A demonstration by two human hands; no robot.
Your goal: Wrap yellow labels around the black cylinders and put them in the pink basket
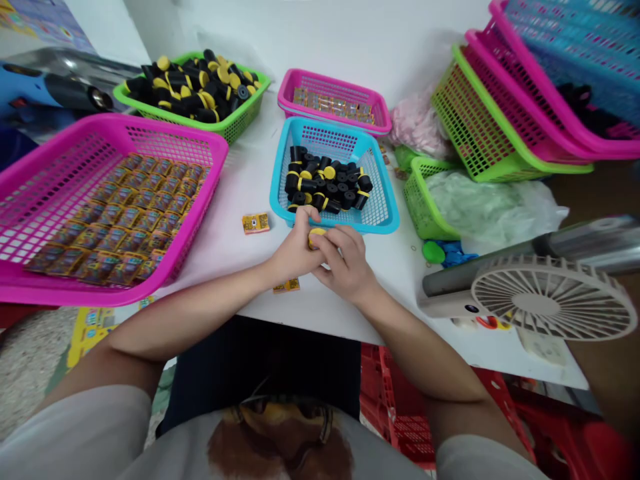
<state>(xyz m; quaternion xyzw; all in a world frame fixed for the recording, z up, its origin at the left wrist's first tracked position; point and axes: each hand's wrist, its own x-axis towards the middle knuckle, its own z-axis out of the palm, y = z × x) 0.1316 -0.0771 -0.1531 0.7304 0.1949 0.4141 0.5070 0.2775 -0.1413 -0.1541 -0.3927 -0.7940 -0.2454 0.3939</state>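
My left hand (296, 248) and my right hand (350, 265) meet in front of the blue basket (367, 225). Between them is a small piece with a round yellow end (317, 237); the rest of it is hidden by my fingers. My left fingers are closed around it, and the right fingers pinch at its yellow end. Inside the blue basket lie several black cylinders with yellow ends (330, 183). One small printed box (255, 223) lies on the table left of my hands, and another printed box (287, 286) is partly covered below my left wrist.
A pink basket (213, 157) holds rows of printed packets at left. Behind it, a green basket (245, 123) is heaped with black and yellow cylinders. A pink basket (383, 120) stands at the back. Tilted stacked baskets (480, 133) and a fan (540, 303) stand at right.
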